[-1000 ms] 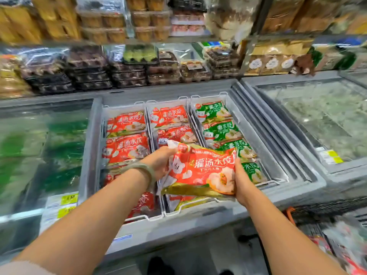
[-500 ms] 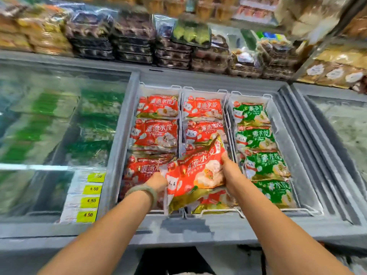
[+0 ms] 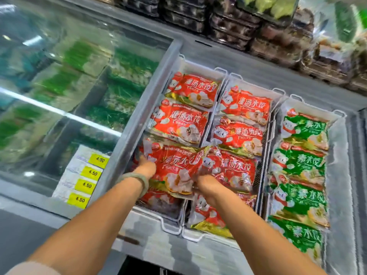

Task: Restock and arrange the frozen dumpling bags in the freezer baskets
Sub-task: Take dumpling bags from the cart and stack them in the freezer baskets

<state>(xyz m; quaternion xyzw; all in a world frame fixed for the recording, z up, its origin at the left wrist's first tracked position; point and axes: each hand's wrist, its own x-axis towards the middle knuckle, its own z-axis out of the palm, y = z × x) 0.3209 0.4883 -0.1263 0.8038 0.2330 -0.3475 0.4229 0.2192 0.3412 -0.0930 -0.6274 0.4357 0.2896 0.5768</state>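
Both hands hold one red dumpling bag (image 3: 178, 167) low over the near end of the left basket (image 3: 164, 225) in the open freezer (image 3: 178, 253). The left hand (image 3: 146, 167) grips the bag's left edge, and the right hand (image 3: 206, 184) clutches its lower right corner. A pale wristband (image 3: 142, 180) sits on the left wrist. The bag lies tilted, its right end lapping over the wire divider onto a red bag in the middle basket (image 3: 190, 237). Two more red bags (image 3: 179, 124) lie beyond it in the left basket, and another shows beneath its near edge, so it rests on stock, not on the basket floor. The right basket (image 3: 309, 105) holds a row of green dumpling bags (image 3: 297, 165). To the left, a closed glass lid (image 3: 59, 96) covers green packs, with yellow price labels (image 3: 87, 173) just beside the left hand. Dark stacked trays (image 3: 238, 26) fill the shelf behind the freezer.
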